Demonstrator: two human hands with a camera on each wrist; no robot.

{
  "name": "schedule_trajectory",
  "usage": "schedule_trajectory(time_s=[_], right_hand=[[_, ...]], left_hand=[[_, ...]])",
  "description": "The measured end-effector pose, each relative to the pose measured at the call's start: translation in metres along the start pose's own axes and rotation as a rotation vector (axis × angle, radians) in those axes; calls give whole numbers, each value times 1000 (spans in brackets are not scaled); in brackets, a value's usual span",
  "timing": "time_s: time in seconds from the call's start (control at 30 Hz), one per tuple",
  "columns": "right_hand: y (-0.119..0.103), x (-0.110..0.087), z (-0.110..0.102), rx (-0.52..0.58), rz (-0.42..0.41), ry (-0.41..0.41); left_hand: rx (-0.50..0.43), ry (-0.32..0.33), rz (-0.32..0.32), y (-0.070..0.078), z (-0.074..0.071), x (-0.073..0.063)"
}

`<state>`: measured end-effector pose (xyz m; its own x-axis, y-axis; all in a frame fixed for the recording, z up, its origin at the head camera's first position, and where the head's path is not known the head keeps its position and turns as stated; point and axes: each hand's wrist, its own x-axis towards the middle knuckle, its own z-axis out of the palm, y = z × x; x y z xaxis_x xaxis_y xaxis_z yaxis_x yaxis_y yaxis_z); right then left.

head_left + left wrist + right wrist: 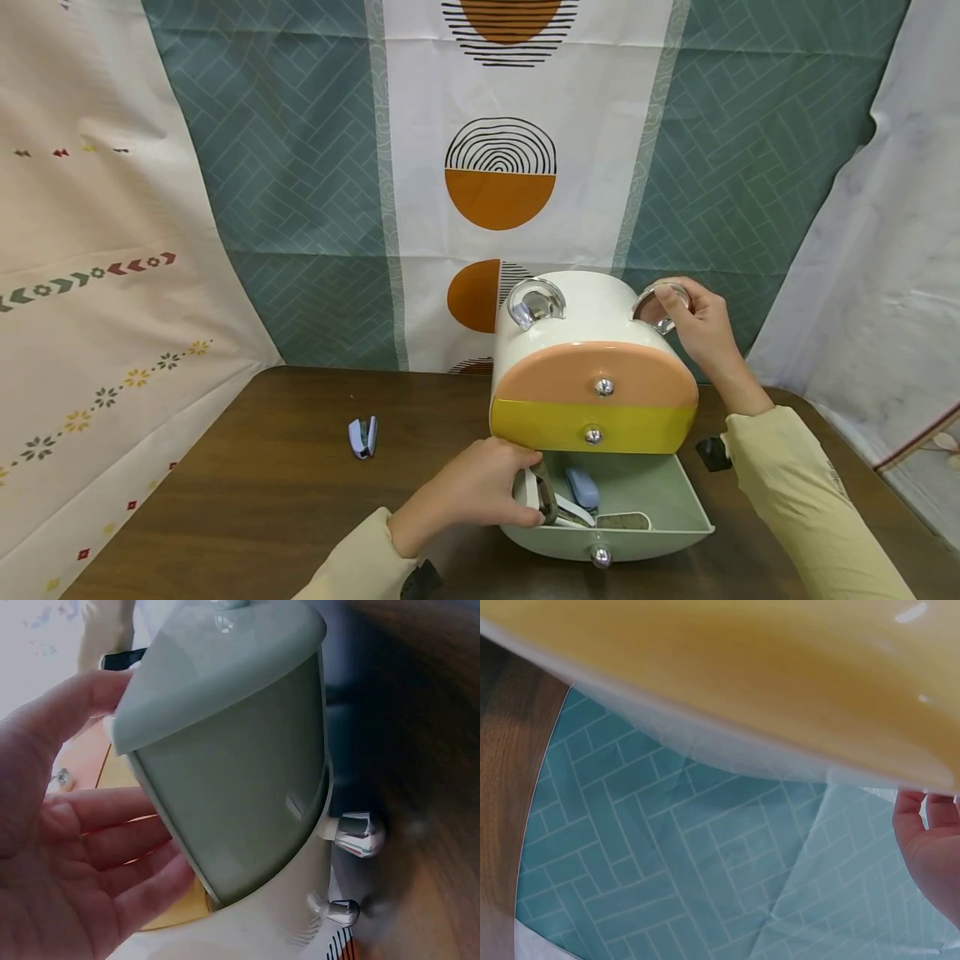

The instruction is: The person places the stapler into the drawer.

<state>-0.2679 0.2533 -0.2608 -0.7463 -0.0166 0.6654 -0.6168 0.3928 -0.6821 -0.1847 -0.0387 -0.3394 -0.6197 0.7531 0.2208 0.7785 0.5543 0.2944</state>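
A small rounded cabinet (pixel 585 308) with a white shell has a peach drawer, a yellow drawer and a pulled-out green drawer (pixel 660 492). At that drawer's left end, my left hand (pixel 480 483) grips a white and grey-brown object (pixel 531 492) between thumb and fingers. In the left wrist view its fingers pass behind the drawer's side wall, which hides the object. My right hand (pixel 701 321) pinches the right silver ear-shaped piece (pixel 656 310) on top. Beside the held object lie a blue stapler-like thing (pixel 582 488), a white piece (pixel 573 510) and a grey-brown oval with white edging (pixel 624 522).
A small light-blue stapler (pixel 363 437) lies on the brown wooden table (pixel 285 467), left of the cabinet. The other silver ear (pixel 536 302) stands at the cabinet's top left. Patterned cloth (pixel 300 167) hangs behind the table and along both sides.
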Motion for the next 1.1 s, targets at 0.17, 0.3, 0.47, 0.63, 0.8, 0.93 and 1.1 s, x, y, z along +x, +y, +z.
schedule_trajectory(time_s=[0.17,0.3,0.47,0.63,0.8,0.93,1.1], right_hand=[[-3,0,1,-7,6,-4],[-8,-2,2,-13,11,-1],[-9,-2,2,-7,10,7],[-1,0,1,-7,14,2],[2,0,0,-14,12,5],[-1,-1,0,-21,20,5],[-17,-4,2,-35,30,17]], left_hand=[[203,-104,-22,8,0,10],[258,-195,-56,12,3,17],[229,-234,-25,11,12,23],[206,-236,23,9,20,28],[219,-243,16,13,29,34],[241,-237,13,14,35,37],[235,-223,16,13,37,38]])
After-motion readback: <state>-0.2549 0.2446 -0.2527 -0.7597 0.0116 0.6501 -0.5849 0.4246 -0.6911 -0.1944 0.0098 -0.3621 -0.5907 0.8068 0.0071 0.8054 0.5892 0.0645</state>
